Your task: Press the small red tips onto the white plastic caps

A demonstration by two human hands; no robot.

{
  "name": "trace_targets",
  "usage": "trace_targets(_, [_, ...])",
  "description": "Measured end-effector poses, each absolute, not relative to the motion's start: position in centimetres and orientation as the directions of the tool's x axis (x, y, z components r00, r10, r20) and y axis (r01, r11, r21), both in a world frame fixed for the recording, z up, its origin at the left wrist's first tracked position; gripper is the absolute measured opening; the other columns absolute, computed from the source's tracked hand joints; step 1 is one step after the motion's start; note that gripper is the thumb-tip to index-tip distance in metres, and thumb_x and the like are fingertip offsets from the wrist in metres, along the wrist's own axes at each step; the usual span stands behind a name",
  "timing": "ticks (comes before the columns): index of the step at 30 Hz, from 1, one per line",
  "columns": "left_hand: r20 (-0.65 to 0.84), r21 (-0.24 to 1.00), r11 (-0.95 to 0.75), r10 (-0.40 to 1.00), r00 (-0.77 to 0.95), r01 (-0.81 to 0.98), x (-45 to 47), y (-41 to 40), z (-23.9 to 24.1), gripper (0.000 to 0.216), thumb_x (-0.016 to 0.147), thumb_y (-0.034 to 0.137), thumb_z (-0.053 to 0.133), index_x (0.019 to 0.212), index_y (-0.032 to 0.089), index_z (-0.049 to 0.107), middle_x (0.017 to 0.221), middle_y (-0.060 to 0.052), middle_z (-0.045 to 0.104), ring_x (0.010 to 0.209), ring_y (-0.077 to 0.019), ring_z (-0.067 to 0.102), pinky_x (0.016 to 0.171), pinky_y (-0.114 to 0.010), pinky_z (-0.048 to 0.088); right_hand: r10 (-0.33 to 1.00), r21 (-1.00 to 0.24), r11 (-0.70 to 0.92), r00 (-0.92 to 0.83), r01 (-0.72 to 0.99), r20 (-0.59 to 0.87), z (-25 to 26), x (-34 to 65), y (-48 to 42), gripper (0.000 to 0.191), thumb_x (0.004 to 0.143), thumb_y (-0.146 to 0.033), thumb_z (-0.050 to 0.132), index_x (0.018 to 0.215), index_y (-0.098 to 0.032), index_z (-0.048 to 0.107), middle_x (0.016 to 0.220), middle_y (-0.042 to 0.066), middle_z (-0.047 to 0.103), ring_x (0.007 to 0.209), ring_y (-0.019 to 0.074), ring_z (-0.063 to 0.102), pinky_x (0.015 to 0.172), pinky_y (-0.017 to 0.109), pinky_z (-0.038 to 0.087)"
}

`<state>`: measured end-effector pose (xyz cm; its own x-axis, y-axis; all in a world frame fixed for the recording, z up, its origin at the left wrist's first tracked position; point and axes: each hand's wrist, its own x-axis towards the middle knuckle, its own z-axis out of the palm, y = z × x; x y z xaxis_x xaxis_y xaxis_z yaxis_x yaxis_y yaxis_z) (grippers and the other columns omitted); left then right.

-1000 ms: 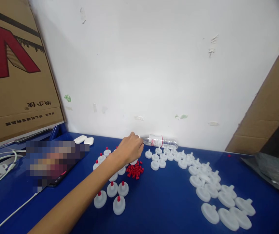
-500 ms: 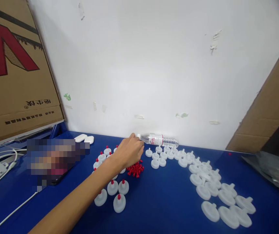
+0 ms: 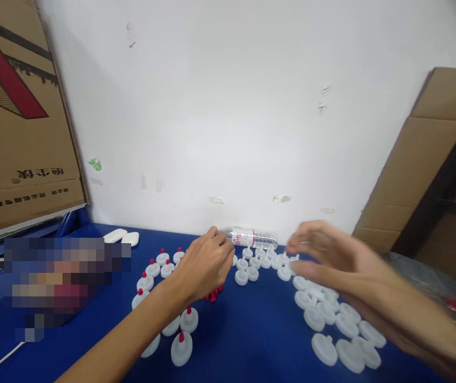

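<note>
My left hand (image 3: 207,263) is over the pile of small red caps (image 3: 214,293), its fingers curled and pressed together; anything in them is hidden. Its knuckles overlap the neck end of a clear plastic bottle (image 3: 259,239) lying against the wall. My right hand (image 3: 327,255), smeared by motion, hovers over the white round nozzle lids (image 3: 324,348) on the right, its thumb and fingers apart and nothing seen between them. Around my left forearm stand several white nozzle lids with red caps (image 3: 182,351) on their tips.
A blurred-out device lies at the left on the blue table (image 3: 251,340), near a white earbud case (image 3: 115,235). A printed cardboard box (image 3: 12,149) stands at the left, plain cardboard (image 3: 415,159) at the right. A clear plastic bag (image 3: 423,276) lies behind my right forearm.
My right hand has come into view from the right, over the plain white lids. My left hand stays near the red caps, and the view has shifted slightly.
</note>
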<state>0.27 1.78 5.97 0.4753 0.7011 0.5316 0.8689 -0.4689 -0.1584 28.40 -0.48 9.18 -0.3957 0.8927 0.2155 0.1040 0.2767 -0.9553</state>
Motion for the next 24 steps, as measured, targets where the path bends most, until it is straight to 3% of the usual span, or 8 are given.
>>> trace_targets(5, [0.537, -0.210, -0.495, 0.663, 0.522, 0.843, 0.1, 1.7, 5.5, 0.026, 0.101, 0.014, 0.046, 0.088, 0.014, 0.069, 0.084, -0.009, 0.064, 0.089, -0.0252, 0.054, 0.073, -0.037, 0.051, 0.847, -0.994, 0.004, -0.529, -0.107, 0.060, 9.6, 24.4, 1.3, 0.037, 0.080, -0.018, 0.079, 0.112, -0.026, 0.063, 0.113, 0.004, 0.064, 0.119, 0.0234, 0.059, 0.104, 0.038, 0.050])
trace_targets(10, [0.515, -0.248, -0.499, 0.658, 0.550, 0.830, -0.4, 2.1, 5.2, 0.027, 0.100, 0.011, 0.046, 0.088, 0.013, 0.069, 0.082, -0.010, 0.065, 0.087, -0.0258, 0.054, 0.074, -0.038, 0.051, 0.813, -0.986, -0.041, -0.579, -0.159, 0.059, 9.5, 24.3, 0.3, 0.038, 0.076, -0.010, 0.075, 0.109, -0.025, 0.063, 0.111, 0.003, 0.064, 0.111, 0.0200, 0.061, 0.099, 0.035, 0.050])
trace_targets(15, [0.501, -0.267, -0.501, 0.658, 0.563, 0.823, -0.5, 2.1, 5.3, 0.026, 0.100, 0.010, 0.047, 0.086, 0.014, 0.069, 0.079, -0.009, 0.064, 0.086, -0.0259, 0.054, 0.074, -0.039, 0.052, 0.785, -0.984, -0.050, -0.616, -0.173, 0.069, 10.0, 24.5, 0.1, 0.035, 0.076, -0.005, 0.073, 0.104, -0.025, 0.064, 0.114, 0.003, 0.062, 0.115, 0.0201, 0.059, 0.095, 0.030, 0.049])
trace_targets(24, [0.482, -0.278, -0.498, 0.668, 0.567, 0.822, -0.8, 2.3, 5.0, 0.027, 0.099, 0.010, 0.047, 0.083, 0.016, 0.067, 0.079, -0.008, 0.064, 0.085, -0.0252, 0.054, 0.074, -0.039, 0.051, 0.737, -0.951, -0.176, -0.674, -0.254, 0.044, 9.2, 24.6, -0.1, 0.048, 0.076, 0.001, 0.071, 0.116, -0.024, 0.063, 0.112, 0.004, 0.063, 0.112, 0.0180, 0.059, 0.089, 0.026, 0.047])
